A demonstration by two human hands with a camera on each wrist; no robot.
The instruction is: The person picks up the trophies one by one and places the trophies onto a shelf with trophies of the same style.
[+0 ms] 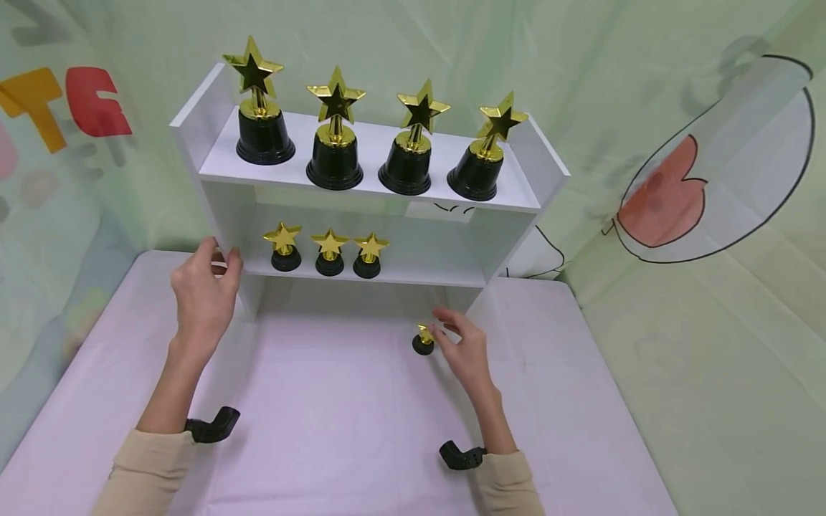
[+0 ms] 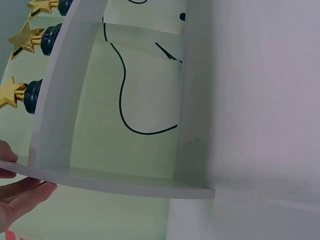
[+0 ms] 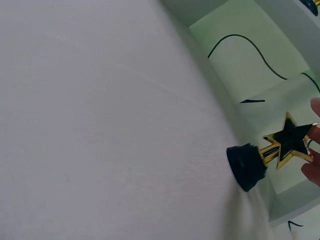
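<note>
My right hand (image 1: pixel 466 352) pinches a small star trophy (image 3: pixel 248 165) by its gold star, in front of the shelf's lower right side. The trophy has a round black base. At the left, my left hand (image 1: pixel 205 294) grips the side panel (image 2: pixel 120 189) of the white shelf (image 1: pixel 413 275), fingers on both faces of the board. Three small star trophies stand on the middle board, among them the leftmost trophy (image 1: pixel 286 256) near my left hand. Several larger star trophies, such as the trophy at the far left (image 1: pixel 264 136), line the top board.
The shelf stands on a table with a pale lilac cloth (image 1: pixel 335 430). Behind it hangs a light green curtain (image 1: pixel 413 43) with printed drawings. The middle board's right part has no trophy on it. Each wrist wears a black camera mount, such as the left mount (image 1: pixel 213 426).
</note>
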